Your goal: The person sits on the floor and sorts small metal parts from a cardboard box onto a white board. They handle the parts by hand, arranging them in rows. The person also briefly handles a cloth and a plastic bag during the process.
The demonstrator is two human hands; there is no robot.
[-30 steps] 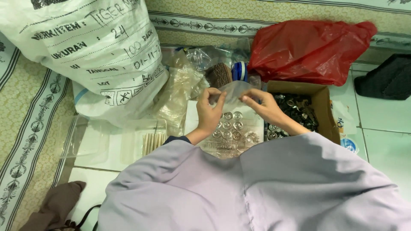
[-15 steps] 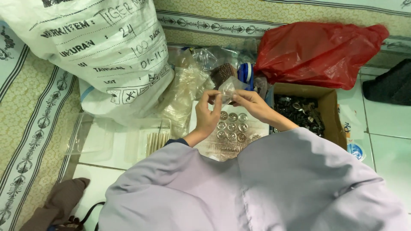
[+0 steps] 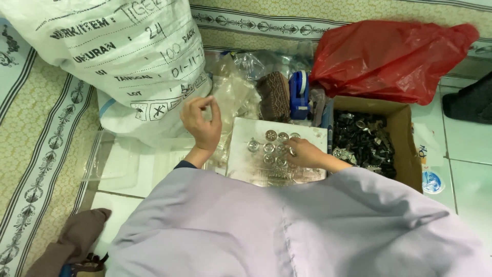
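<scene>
A flat silvery board [image 3: 307, 134] lies on the floor in front of me with several round metal buttons [image 3: 268, 147] on it. My right hand [image 3: 303, 154] rests palm down on the board, fingers over the buttons at its right side. My left hand [image 3: 201, 122] is raised to the left of the board, thumb and fingertips pinched together; whether something small sits between them I cannot tell. Crumpled clear plastic bags [image 3: 233, 97] lie just behind the left hand. My lilac sleeves fill the lower frame.
A big white woven sack [image 3: 118, 56] stands at the back left. A red plastic bag [image 3: 394, 56] lies at the back right above a cardboard box [image 3: 400, 138] of dark metal parts. A blue tape dispenser [image 3: 298, 92] and a brown patterned pouch [image 3: 274, 95] sit behind the board.
Both hands held a clear plastic bag of buttons above the board. Now the bag is gone from the hands, the left has moved left and the right has dropped onto the buttons.
</scene>
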